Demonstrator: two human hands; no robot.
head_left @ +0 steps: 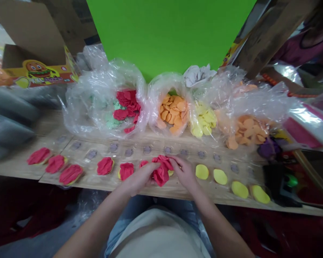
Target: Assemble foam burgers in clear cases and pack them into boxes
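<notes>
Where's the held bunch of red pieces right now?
In the head view, the bunch of red pieces is below centre, between the left hand and right hand, left of four yellow ovals.

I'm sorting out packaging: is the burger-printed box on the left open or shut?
Open: the burger-printed box has its cardboard lid standing raised, and its brown interior shows.

I wear a plain, off-white top (pixel 161 234), soft and creased, rounded over my middle. Below it show faded blue trousers (pixel 117 229) that look like denim, darker toward the lap. Both my forearms are bare, as are my left hand (pixel 140 178) and right hand (pixel 185 173), with slender fingers. A small dark spot on one right finger is too blurred to identify.
</notes>
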